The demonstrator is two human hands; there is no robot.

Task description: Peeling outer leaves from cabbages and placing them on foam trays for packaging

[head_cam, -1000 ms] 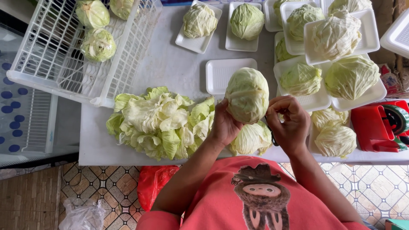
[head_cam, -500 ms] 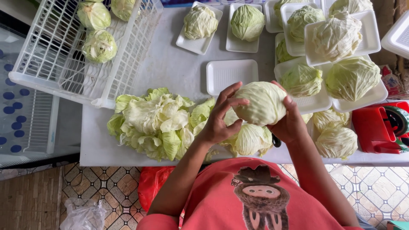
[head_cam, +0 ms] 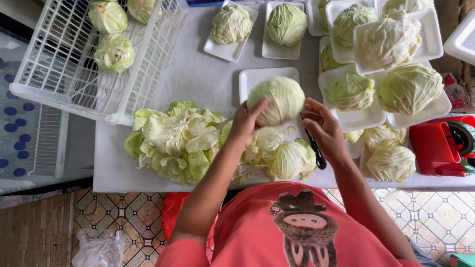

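My left hand (head_cam: 243,124) grips a pale green cabbage head (head_cam: 277,100) and holds it just above an empty white foam tray (head_cam: 255,77). My right hand (head_cam: 324,129) is beside the cabbage on its right, fingers spread near it, with a black-handled knife (head_cam: 314,148) held against the palm. A heap of loose outer cabbage leaves (head_cam: 173,139) lies to the left of my left arm. Another trimmed cabbage (head_cam: 292,159) rests on the table below my hands.
A white plastic crate (head_cam: 64,84) at the upper left holds several cabbages. White foam trays with cabbages (head_cam: 396,39) fill the back and right of the table. A red tape dispenser (head_cam: 445,143) sits at the right edge. A red bag (head_cam: 170,217) hangs under the table.
The cabbage has been lifted from near the table's front edge and carried away from me, over the empty foam tray. My right hand has come off it and opened beside it.
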